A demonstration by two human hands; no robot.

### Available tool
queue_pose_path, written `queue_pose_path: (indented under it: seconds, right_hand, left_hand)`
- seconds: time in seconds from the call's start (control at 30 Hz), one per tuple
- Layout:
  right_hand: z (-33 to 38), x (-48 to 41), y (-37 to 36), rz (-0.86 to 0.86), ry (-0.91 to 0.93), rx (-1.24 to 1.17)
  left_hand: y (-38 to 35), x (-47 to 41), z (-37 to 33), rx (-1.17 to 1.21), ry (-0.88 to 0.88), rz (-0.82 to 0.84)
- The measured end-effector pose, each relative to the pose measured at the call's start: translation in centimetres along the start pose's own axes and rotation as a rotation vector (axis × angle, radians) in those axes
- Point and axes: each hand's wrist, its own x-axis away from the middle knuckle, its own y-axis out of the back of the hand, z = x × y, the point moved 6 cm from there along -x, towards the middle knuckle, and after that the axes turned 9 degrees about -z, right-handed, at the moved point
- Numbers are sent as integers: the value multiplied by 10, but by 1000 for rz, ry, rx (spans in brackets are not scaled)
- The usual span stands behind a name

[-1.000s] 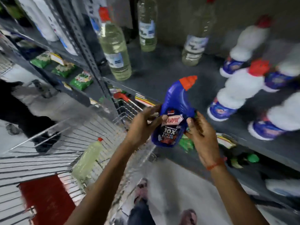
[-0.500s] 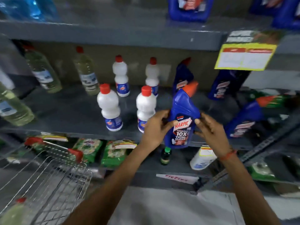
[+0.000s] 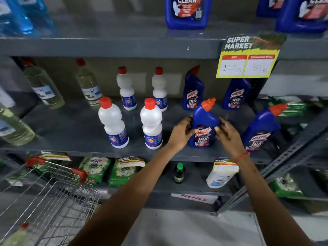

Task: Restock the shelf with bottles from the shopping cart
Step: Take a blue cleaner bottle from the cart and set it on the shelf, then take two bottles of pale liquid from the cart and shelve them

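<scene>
Blue bottle (image 3: pixel 204 128) now shelved, hands hiding its sides.

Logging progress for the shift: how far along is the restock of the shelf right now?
Done: three blue Harpic bottles and four white bottles stand on the middle shelf. In hand: the left hand and right hand flank a fourth Harpic bottle standing near the shelf's front edge. Left: a pale bottle lies in the shopping cart.
</scene>
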Motion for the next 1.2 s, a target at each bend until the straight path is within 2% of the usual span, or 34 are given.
queue_pose_path:
  seconds: [0.2,0.23,0.33,0.4,0.47,0.6,0.67,0.9,1.07,1.2]
  right_hand:
    - [6,7,-5,21,-16,40]
    - [12,12,-6,-44,1,44]
    - [39,47,-10,-406,193,-22]
    - [59,79,-39,-470,288,-112]
    - [79,108,-89,-361,337,-166]
    - [98,163,-215,3,440,-108]
    - [96,195,-283,203,399,-87]
    - [98,325,-499,776,252,-15]
    - [48,409,-621,1079,24,120]
    - [-12,451,-684,1200,-107,350]
  left_hand:
    - [0,5,1,23,20,9]
    - [4,8,0,33,27,5]
    - [37,28,-7,70,15,-87]
    - [75,54,-4,188,57,-196]
    - [124,90,9,196,83,-341]
    - [230,179,71,15,199,-668]
    - [277,227,113,-54,326,-796]
    - [412,369,245,-135,687,-1072]
    - [463,452,354,-239,998,-1045]
    - [479,512,443,-386,1281,-777]
